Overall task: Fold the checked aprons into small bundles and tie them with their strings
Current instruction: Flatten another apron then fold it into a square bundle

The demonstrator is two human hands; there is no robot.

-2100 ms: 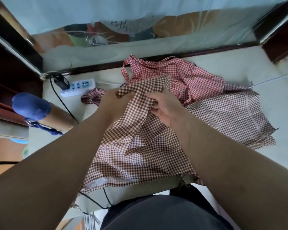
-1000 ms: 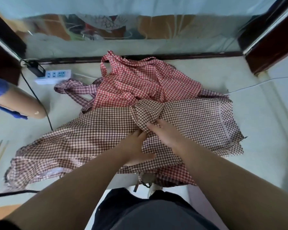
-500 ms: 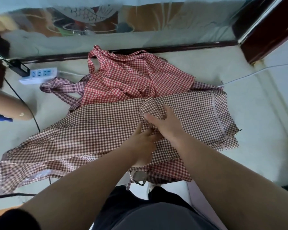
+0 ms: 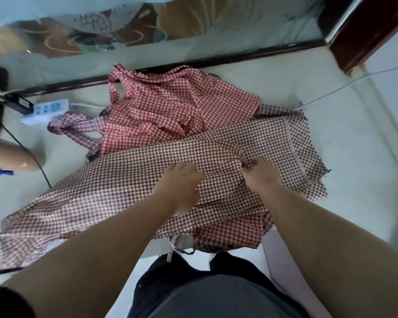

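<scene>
A brown checked apron [image 4: 129,180] lies spread across the middle of the frame on the pale tabletop [image 4: 354,161]. It runs from the lower left edge up to the right of centre, and its near edge hangs over the table's front just above the person's dark clothing. The left hand [image 4: 179,187] rests palm down on the cloth near the centre, its fingers [image 4: 186,168] laid fairly straight and close together, pressing the fabric flat and gripping nothing. Just to its right, the right hand [image 4: 260,174] has its fingers [image 4: 251,166] curled into the same apron, pinching a small puckered gather where the checks bunch together. Behind the brown apron, towards the upper centre, a red checked apron [image 4: 170,111] lies crumpled with its strings looped over it, partly tucked under the brown one. A purplish checked apron [image 4: 78,128] sits bunched at its left side. A white power strip [image 4: 46,110] lies in the upper left by the dark wall trim, and a thin white cable [image 4: 354,81] crosses the upper right.
</scene>
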